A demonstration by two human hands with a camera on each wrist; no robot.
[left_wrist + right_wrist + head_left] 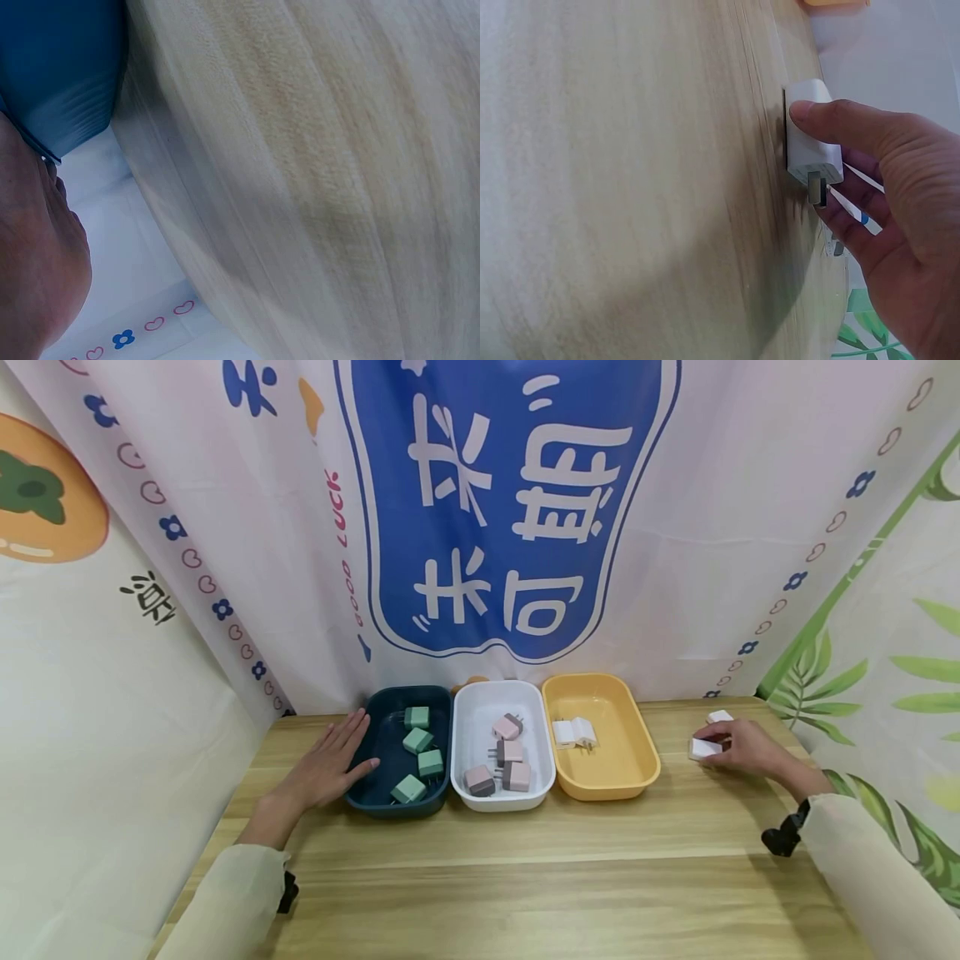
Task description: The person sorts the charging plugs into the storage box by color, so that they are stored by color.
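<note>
At the table's right, my right hand [750, 752] pinches a white charger plug [703, 749] between thumb and fingers. Its metal prongs [816, 189] point toward the palm in the right wrist view. A second white charger plug [719, 717] lies just behind that hand. With fingers straight, my left hand [318, 772] rests against the left rim of the dark blue tray [375, 739]. Several green charger plugs [417, 741] lie in that tray. The white tray [471, 706] holds several pink-and-grey plugs [516, 775]; two white plugs [573, 732] sit in the yellow tray [624, 752].
The three trays stand side by side along the back of the wooden table [525, 885]. A printed curtain [675, 568] hangs right behind them. Leaf-patterned cloth [900, 677] borders the right side, pale cloth [97, 735] the left.
</note>
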